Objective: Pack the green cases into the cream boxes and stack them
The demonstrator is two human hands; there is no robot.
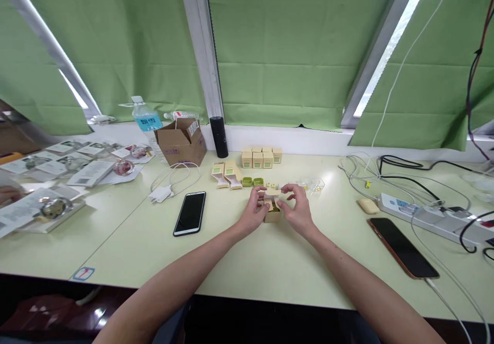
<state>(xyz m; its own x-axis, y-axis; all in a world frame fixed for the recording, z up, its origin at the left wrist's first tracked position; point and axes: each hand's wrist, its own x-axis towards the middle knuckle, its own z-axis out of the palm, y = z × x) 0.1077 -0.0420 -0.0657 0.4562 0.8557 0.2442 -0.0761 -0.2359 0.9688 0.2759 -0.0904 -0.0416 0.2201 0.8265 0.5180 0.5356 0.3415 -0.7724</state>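
A small tan cardboard box (272, 216) stands on the table between my hands, its top flaps up and something dark green inside. My left hand (253, 211) grips its left side flap between thumb and curled fingers. On the opposite side, my right hand (298, 211) has its thumb at the right flap, fingers curled above. Just behind sit green open containers (258, 181) and tiny yellowish pieces (270, 185). Two unfolded tan boxes (232, 174) lie to their left. Several closed small boxes (258, 159) stand in rows at the back.
A black phone (190, 213) lies left, near a white charger (161, 194). A larger carton (181, 143), a water bottle (146, 120) and a black cylinder (218, 137) stand at the back. Clear plastic pieces (314, 184), a second phone (403, 247) and a power strip (424, 215) with cables are right.
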